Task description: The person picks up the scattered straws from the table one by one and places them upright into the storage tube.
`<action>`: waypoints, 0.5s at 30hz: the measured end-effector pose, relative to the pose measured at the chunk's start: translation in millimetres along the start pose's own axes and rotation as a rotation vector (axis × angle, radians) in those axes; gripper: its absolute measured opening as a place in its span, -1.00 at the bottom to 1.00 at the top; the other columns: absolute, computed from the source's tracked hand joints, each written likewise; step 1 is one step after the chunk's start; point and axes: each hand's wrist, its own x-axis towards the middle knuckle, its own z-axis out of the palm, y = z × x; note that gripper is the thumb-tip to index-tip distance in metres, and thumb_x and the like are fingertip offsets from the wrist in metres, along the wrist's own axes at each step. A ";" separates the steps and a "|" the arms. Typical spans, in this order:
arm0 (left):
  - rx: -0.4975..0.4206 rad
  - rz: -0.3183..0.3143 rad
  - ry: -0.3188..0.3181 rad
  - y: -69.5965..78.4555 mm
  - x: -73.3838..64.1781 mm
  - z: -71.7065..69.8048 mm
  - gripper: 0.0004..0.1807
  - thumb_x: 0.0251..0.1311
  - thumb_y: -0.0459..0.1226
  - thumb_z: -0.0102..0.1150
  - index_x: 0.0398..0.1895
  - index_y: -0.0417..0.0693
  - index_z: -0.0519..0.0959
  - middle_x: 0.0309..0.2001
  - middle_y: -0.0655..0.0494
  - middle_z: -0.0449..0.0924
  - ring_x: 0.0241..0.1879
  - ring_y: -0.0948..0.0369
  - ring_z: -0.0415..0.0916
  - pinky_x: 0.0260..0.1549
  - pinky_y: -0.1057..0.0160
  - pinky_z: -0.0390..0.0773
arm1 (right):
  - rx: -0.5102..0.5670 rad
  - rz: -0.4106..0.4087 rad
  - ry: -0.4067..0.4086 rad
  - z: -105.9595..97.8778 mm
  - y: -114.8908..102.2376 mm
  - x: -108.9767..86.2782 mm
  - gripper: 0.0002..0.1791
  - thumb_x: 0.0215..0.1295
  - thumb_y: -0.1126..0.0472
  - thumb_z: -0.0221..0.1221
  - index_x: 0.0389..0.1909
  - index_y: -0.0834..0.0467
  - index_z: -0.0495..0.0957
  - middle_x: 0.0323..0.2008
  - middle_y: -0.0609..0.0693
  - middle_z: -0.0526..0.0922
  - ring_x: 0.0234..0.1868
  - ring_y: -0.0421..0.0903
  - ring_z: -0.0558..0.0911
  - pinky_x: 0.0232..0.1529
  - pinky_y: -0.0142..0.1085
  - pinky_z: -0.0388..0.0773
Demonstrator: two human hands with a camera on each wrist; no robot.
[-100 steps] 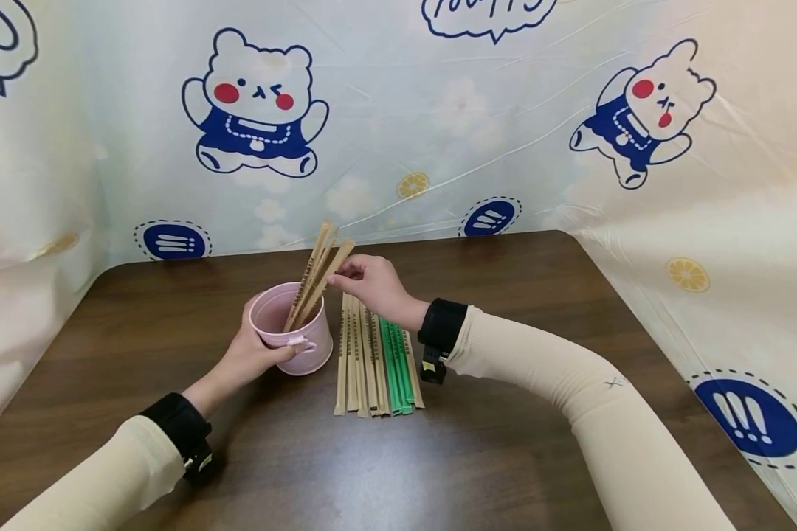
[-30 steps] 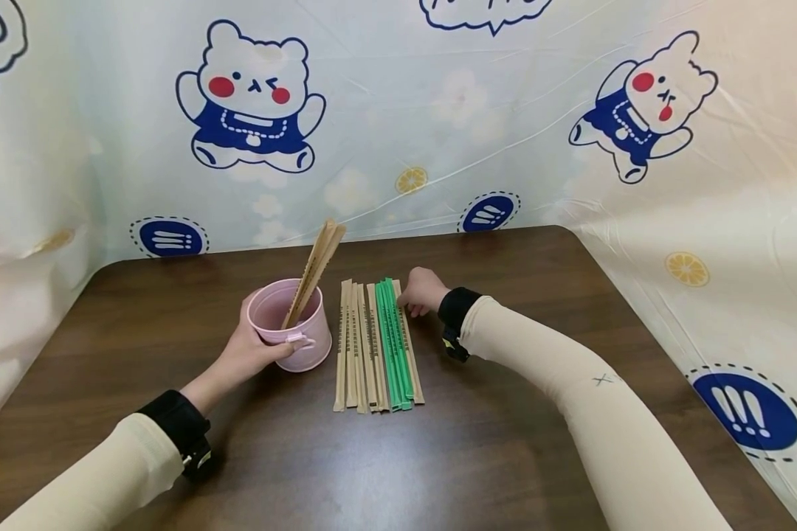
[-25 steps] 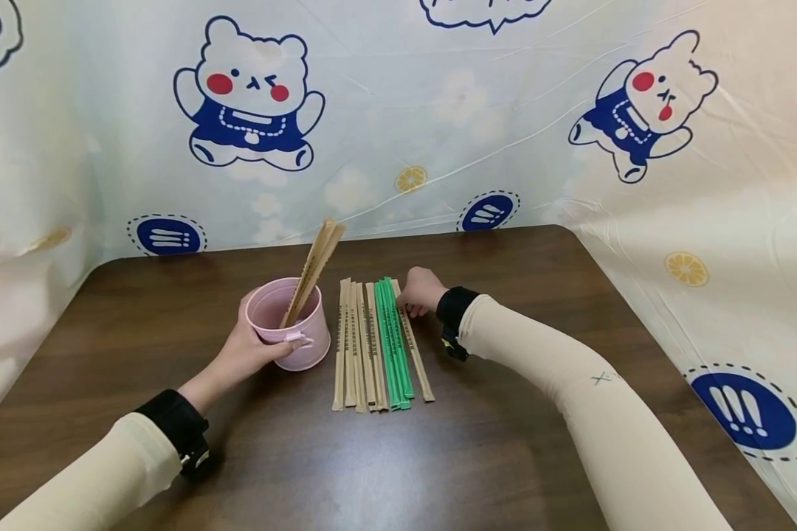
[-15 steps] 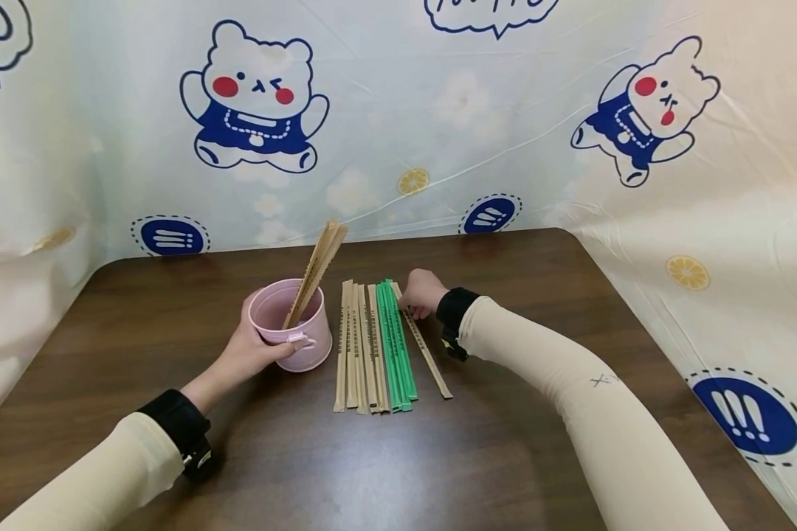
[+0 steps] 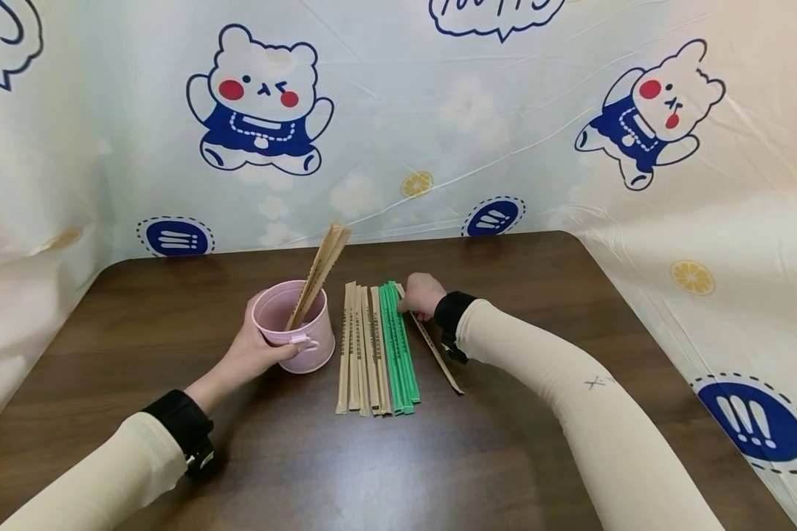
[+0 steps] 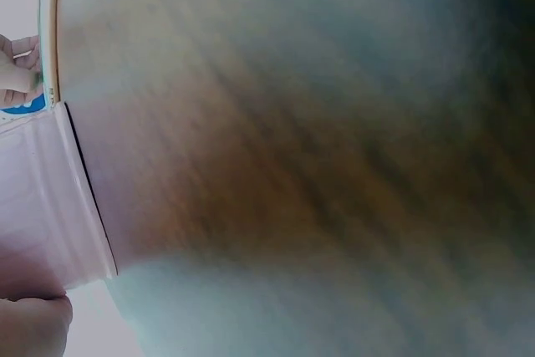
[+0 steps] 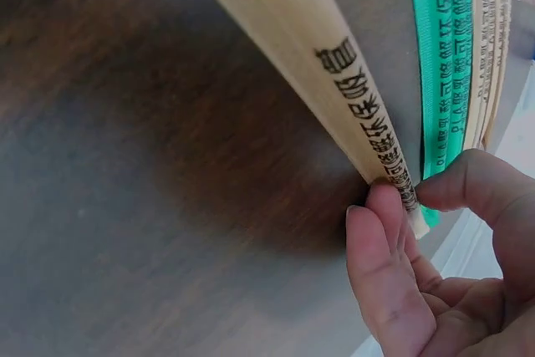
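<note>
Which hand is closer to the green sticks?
Right. The right hand is beside the green sticks, near their far ends, pinching a tan stick. The left hand is farther, across the other tan sticks, holding the pink bucket.

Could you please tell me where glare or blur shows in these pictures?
Head view: a pale glare on the near part of the table, otherwise fairly clear; left wrist view: table badly blurred, the bucket's rim edge sharper; right wrist view: table soft, but the brown stick's lettering fairly crisp.
</note>
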 end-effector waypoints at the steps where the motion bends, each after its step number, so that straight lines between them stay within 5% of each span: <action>1: 0.001 -0.007 0.000 0.4 0.1 -0.1 0.08 -0.06 -0.51 0.43 0.52 -0.23 -0.01 0.41 -0.19 0.20 0.22 0.48 0.24 0.16 0.67 0.23 | -0.020 -0.003 0.002 -0.4 -1.4 -0.2 -0.46 0.36 0.26 0.23 -0.82 0.07 0.28 -0.83 -0.07 0.33 -0.76 -0.16 0.43 -0.64 -0.36 0.44; 8: 0.000 -0.007 0.002 1.4 1.5 1.1 0.07 -0.06 -0.52 0.44 0.51 -0.24 0.00 0.42 -0.20 0.21 0.23 0.44 0.26 0.17 0.66 0.23 | -0.056 0.000 -0.003 -4.8 -1.8 0.1 -0.50 0.34 0.32 0.21 -0.76 0.10 0.24 -0.79 -0.05 0.29 -0.77 -0.17 0.37 -0.66 -0.37 0.40; 15: -0.001 -0.007 0.007 -0.5 0.2 0.6 0.07 -0.06 -0.52 0.44 0.51 -0.23 0.00 0.41 -0.17 0.22 0.23 0.46 0.27 0.18 0.66 0.24 | 0.007 0.023 0.001 -19.9 7.3 0.9 -0.71 0.30 0.34 0.23 -0.55 0.16 0.35 -0.57 0.00 0.44 -0.68 -0.18 0.51 -0.45 -0.28 0.70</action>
